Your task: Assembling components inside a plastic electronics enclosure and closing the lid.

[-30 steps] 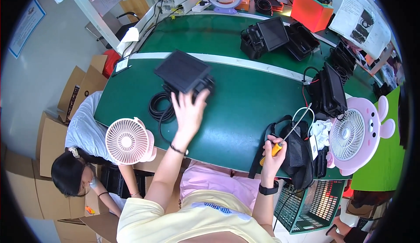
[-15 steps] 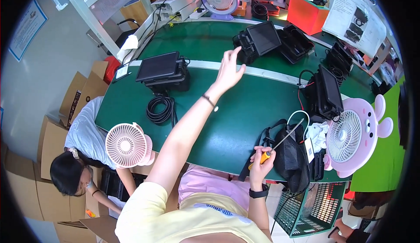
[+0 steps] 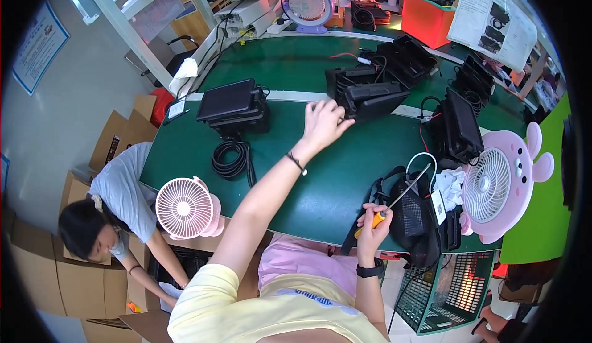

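My left hand is stretched across the green bench, its fingers closed on the near left edge of a black case's screen lid. That lid is tipped forward, and the open body of the case shows behind it. In my right hand, by the bench's front edge, is a screwdriver with a yellow handle; its long shaft points up and to the right. A black mesh bag lies beside that hand, partly behind the shaft.
A closed black case with a coiled cable stands left. Another black case is at right, by a pink rabbit-shaped fan. A small pink fan sits at the front left edge. A co-worker bends over cartons at left.
My left hand has come down onto the far case's lid, and the screen has tipped forward, exposing the case body and a red-ended wire. My right hand keeps the screwdriver nearly still.
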Available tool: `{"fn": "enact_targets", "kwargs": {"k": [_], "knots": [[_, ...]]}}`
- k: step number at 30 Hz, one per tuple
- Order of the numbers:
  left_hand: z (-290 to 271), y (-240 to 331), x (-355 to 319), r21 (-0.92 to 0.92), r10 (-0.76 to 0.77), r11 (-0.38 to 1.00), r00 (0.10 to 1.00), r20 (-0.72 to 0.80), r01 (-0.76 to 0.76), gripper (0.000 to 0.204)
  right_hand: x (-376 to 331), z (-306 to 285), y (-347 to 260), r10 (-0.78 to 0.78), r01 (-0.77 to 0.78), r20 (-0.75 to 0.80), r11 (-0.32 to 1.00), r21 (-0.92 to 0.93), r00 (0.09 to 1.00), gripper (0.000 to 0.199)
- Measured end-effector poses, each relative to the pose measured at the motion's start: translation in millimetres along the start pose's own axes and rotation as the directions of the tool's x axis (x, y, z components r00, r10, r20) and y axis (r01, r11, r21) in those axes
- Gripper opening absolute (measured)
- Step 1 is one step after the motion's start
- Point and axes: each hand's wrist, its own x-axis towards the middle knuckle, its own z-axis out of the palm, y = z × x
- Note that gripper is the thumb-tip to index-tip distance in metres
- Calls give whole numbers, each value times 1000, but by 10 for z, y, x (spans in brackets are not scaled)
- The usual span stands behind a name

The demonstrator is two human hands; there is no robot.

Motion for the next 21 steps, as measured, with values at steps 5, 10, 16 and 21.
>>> {"fn": "enact_targets", "kwargs": {"k": [5, 10, 16, 21], "knots": [[-435, 686, -487, 66, 160, 986, 979, -124, -153, 31, -19, -20, 40, -15, 17, -46, 999, 46, 999, 12], [-982, 1152, -682, -183, 304, 919, 923, -237, -350, 22, -49, -33, 41, -29, 32, -76, 999, 39, 997, 16], [-1064, 470, -353, -241, 200, 949, 979, -48, -206, 16, -59, -19, 49, -69, 72, -108, 997, 17, 992, 17], [-915, 345, -724, -115, -43, 992, 994, 104, 55, 19, 100, 25, 13, -148, 151, -57, 987, 51, 987, 20]]}}
